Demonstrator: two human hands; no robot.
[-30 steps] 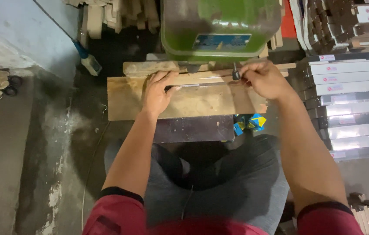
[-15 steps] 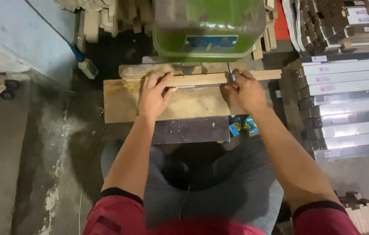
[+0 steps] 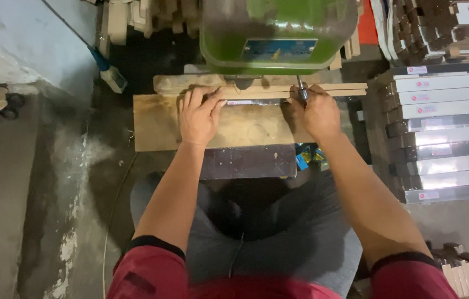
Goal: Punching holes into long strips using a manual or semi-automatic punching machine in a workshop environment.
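Our left hand (image 3: 200,117) presses flat, fingers spread, on a thin pale wooden strip (image 3: 328,88) lying across the rough plank table (image 3: 157,124) at upper centre. Our right hand (image 3: 317,113) grips a small metal handle (image 3: 301,88) beneath the glossy green machine (image 3: 276,33).

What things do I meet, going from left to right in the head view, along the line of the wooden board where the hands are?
Grey concrete floor → wooden board → left hand → thin wooden strip → right hand → stack of long white-edged pieces.
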